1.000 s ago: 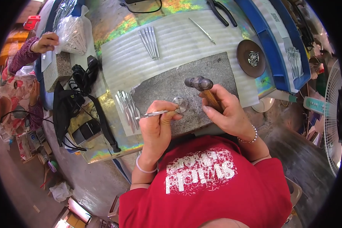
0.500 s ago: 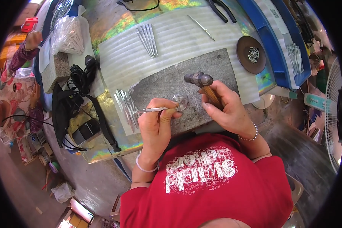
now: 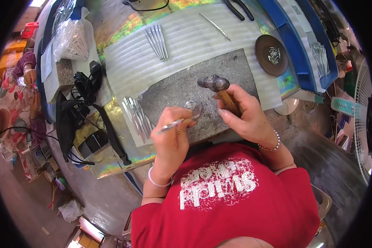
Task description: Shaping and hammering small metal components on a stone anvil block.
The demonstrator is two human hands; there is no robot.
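Grey stone is facing me: a broad, rough-topped slab point(image 3: 167, 95) is lying over a white ribbed foam sheet point(image 3: 126, 56), which is probably cushioning what rests on it. On the slab, a round, shiny, see-through piece point(image 3: 194, 108) is sitting just beside my left fingertips; what it is made of, I cannot tell. My left hand point(image 3: 169, 132) is pinching a slim silver metal rod point(image 3: 170, 125) between thumb and fingers, close to the round piece, and I am letting its other end jut out toward the lower left, likely because a short grip is steadier. The end nearest the round piece is hiding behind my fingers. My right hand point(image 3: 246, 113) is gripping a hammer with a dark steel head and brown wooden handle point(image 3: 218, 85); I am holding it high up, near the head, which seems to be giving me control more than swing. Whether the head is touching the stone, I cannot tell. At the slab's left edge, a loose bunch of flat silver metal strips point(image 3: 135, 118) is lying near my left hand, perhaps for easy reach, while a fan of silver metal rods point(image 3: 156, 43) is resting farther off, apparently being kept separate. Over on the right, a round brown dish point(image 3: 260, 58) is gathering small silver metal bits point(image 3: 274, 55), presumably so they are not scattering.
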